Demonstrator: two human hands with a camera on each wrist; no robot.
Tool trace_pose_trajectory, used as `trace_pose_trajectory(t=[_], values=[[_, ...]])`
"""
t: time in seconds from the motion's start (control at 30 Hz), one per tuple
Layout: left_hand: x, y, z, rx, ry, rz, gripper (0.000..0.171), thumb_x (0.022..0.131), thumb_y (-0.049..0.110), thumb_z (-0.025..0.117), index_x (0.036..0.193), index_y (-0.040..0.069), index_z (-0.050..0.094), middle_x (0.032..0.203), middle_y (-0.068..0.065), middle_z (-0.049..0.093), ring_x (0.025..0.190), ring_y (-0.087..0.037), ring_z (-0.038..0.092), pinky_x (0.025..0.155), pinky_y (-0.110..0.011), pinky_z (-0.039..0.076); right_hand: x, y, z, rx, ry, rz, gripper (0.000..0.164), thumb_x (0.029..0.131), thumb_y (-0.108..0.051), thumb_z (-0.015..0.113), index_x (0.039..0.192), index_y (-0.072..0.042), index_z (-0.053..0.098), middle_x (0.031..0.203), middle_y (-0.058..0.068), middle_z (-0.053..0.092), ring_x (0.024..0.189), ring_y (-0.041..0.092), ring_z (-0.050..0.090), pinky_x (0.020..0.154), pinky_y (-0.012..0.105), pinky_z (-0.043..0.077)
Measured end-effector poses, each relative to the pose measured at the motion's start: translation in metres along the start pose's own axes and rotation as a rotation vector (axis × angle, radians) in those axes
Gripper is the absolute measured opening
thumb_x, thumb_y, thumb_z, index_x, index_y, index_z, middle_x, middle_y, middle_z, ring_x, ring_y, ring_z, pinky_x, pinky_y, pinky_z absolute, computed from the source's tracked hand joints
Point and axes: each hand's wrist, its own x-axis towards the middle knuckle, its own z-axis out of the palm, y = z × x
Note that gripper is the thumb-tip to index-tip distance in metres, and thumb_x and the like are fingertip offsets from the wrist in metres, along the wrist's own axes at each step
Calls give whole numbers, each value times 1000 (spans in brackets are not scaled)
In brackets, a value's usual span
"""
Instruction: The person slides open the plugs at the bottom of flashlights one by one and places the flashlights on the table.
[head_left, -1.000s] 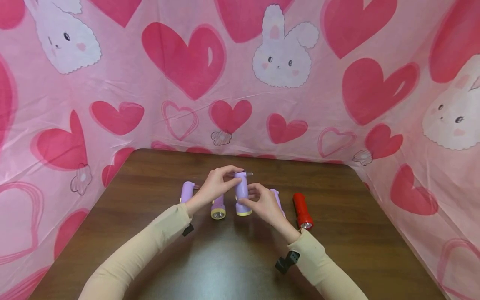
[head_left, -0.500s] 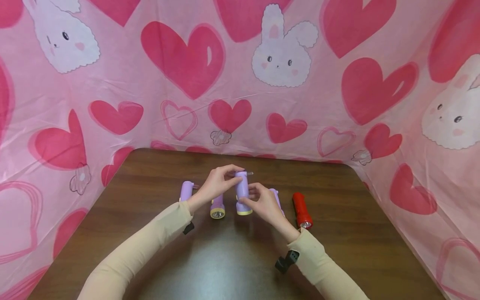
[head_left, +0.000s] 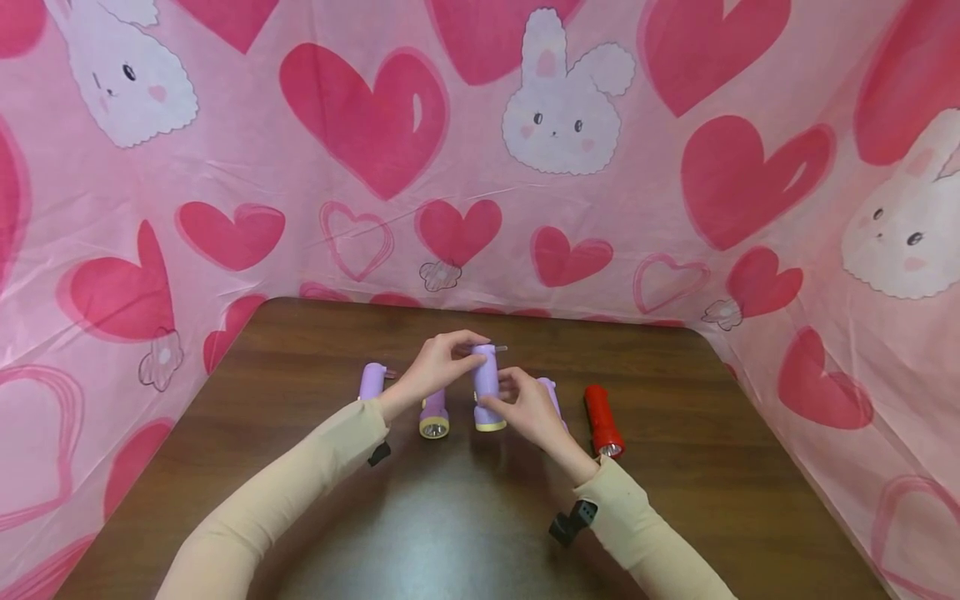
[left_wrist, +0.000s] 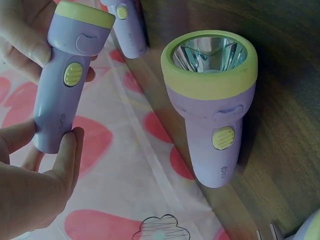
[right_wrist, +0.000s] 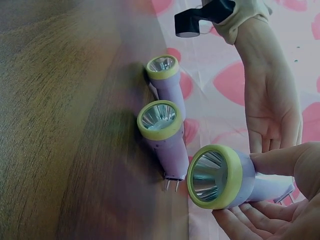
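Note:
Both hands hold one purple flashlight (head_left: 486, 375) with a yellow head ring, over the middle of the table. My left hand (head_left: 438, 367) pinches its tail end between thumb and fingers; my right hand (head_left: 528, 406) grips it near the head. Metal plug prongs (head_left: 501, 348) stick out at the tail. In the left wrist view, a yellow switch (left_wrist: 73, 74) faces out on the held flashlight's side. The right wrist view shows its reflector (right_wrist: 210, 176) tilted toward the camera, with the prongs folded out at the other end.
A purple flashlight (head_left: 433, 423) lies just left of the held one, another purple flashlight (head_left: 372, 382) farther left. My right hand partly covers a purple flashlight (head_left: 551, 392); right of it lies a red flashlight (head_left: 602, 417). Pink heart-print cloth (head_left: 480, 175) stands behind the wooden table (head_left: 465, 517).

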Motion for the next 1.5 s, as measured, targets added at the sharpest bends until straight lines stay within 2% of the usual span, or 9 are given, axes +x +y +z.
trace_pose_trajectory(t=[0.47, 0.73, 1.0, 1.23, 1.37, 1.5], values=[[6, -8, 4, 7, -22, -35, 31, 93, 14, 68, 121, 3, 68, 119, -15, 72, 110, -31, 69, 95, -44, 56, 0, 4, 0, -36, -37, 29, 42, 83, -13, 78, 116, 6, 59, 110, 23, 70, 95, 34, 72, 82, 44, 60], [10, -7, 5, -4, -39, -60, 30, 92, 14, 68, 120, 3, 69, 118, -15, 72, 112, -31, 69, 97, -43, 55, 1, 9, 1, -13, -73, 31, 45, 82, -10, 79, 117, 8, 58, 108, 24, 71, 95, 34, 72, 79, 42, 61], [10, -7, 5, -36, -50, -96, 29, 93, 13, 68, 119, 1, 69, 120, -17, 71, 115, -32, 67, 99, -44, 54, 1, 11, -1, -26, -135, 48, 51, 83, -12, 79, 123, 9, 55, 114, 25, 69, 102, 36, 70, 85, 45, 60], [13, -10, 6, -53, -71, -110, 30, 93, 13, 67, 119, 0, 68, 120, -19, 71, 115, -33, 67, 99, -44, 54, 1, 11, -1, -54, -123, 61, 56, 82, -17, 80, 125, 7, 55, 117, 23, 68, 103, 34, 69, 87, 45, 59], [15, -11, 6, -49, -86, -119, 30, 93, 14, 67, 119, 1, 68, 120, -19, 71, 115, -32, 66, 97, -42, 54, 1, 13, -2, -58, -116, 60, 56, 82, -18, 81, 125, 8, 56, 118, 23, 68, 102, 34, 70, 86, 44, 59], [17, -12, 6, -38, -95, -130, 29, 93, 15, 67, 119, 2, 69, 118, -18, 71, 113, -31, 67, 89, -37, 55, 1, 13, -2, -54, -119, 72, 56, 82, -17, 80, 125, 8, 57, 119, 24, 68, 103, 35, 70, 87, 45, 59]])
